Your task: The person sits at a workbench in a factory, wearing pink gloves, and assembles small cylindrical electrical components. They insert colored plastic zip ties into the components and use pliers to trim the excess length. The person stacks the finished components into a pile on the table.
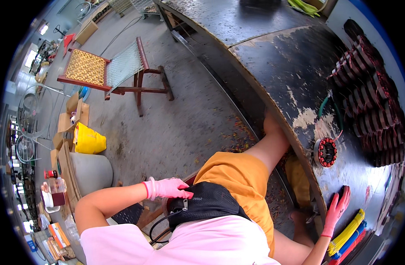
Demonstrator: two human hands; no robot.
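My left hand (169, 188), in a pink glove, rests on the black mesh waist pouch (207, 204) at my hip, fingers touching its top edge near a black cable. My right hand (338, 208), also gloved in pink, lies flat and open on the worn black workbench (277, 57), holding nothing. A round motor stator with red windings (326, 152) stands on the bench just beyond that hand. Bundles of yellow, blue and red ties (348, 236) lie beside my right wrist. I am seated, orange shorts and bare knee under the bench edge.
Stacks of wound stators (370, 92) line the bench's far right. A wooden folding chair with woven seat (105, 70) stands on the concrete floor. A yellow bag (88, 140), cardboard boxes and a grey drum (90, 172) sit at left. Green items (304, 6) lie at the top.
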